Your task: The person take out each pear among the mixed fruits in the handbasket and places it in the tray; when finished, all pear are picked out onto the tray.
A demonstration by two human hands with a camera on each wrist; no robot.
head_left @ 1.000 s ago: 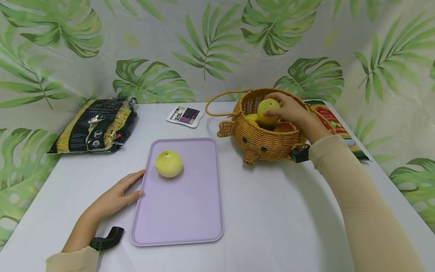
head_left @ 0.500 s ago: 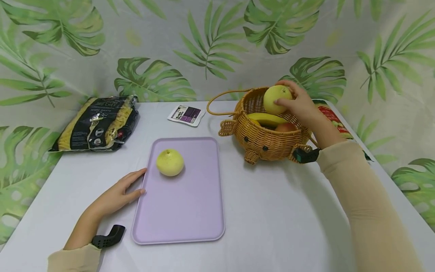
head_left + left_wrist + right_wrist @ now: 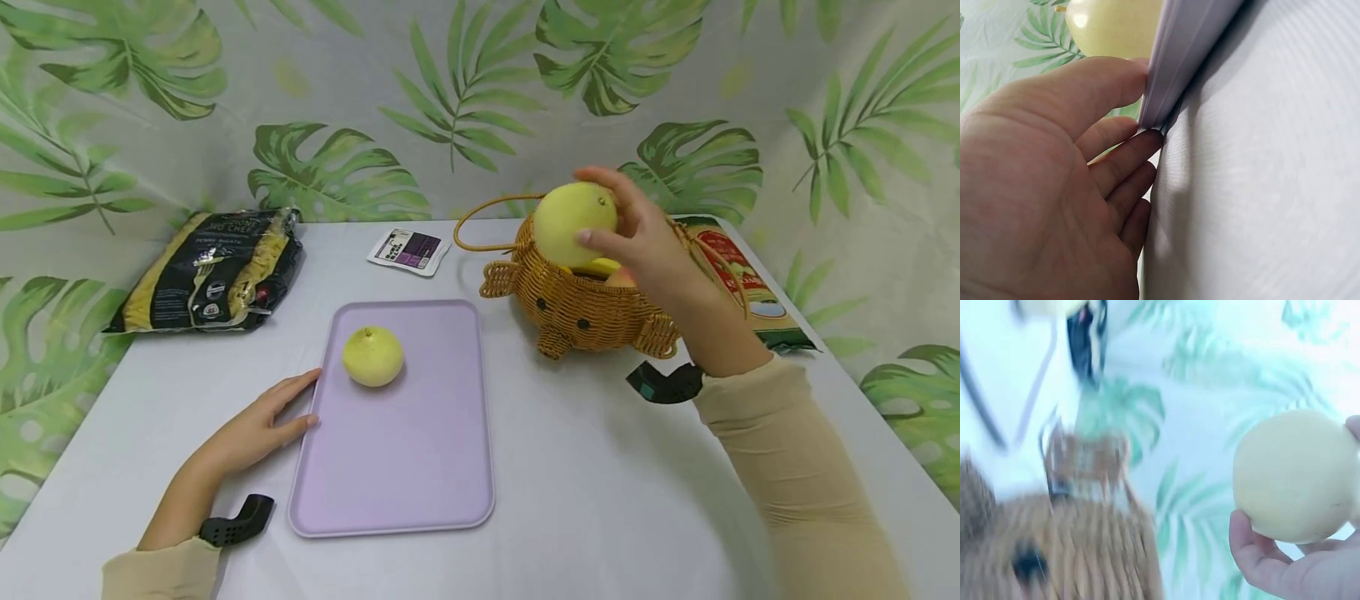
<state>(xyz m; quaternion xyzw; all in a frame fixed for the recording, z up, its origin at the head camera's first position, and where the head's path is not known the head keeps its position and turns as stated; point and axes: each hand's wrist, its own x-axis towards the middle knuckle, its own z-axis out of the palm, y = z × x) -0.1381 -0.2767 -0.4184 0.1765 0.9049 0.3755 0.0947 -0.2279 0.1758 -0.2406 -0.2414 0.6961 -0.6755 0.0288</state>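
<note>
In the head view my right hand [image 3: 641, 242] holds a round yellow-green pear [image 3: 573, 223] between thumb and fingers, just above the wicker basket [image 3: 592, 312]. The right wrist view has this pear [image 3: 1296, 478] large, gripped from its side. Inside the basket part of a banana [image 3: 597, 267] and a reddish fruit [image 3: 621, 278] show; the rest is hidden. My left hand [image 3: 258, 429] rests on the table with its fingertips touching the left edge of the lilac tray [image 3: 405, 467]. A second pear [image 3: 372, 357] lies on the tray's upper left part.
A black and yellow pasta bag [image 3: 213, 271] lies at the back left. A small white and purple packet [image 3: 408, 252] is behind the tray. Right of the basket lies a red and green bag [image 3: 738, 267], partly behind my arm. A leaf-print cloth hangs behind the table.
My right hand has lifted the pear up out of the basket and brought it nearer and slightly left, over the basket's front. My left hand and the tray have stayed in place.
</note>
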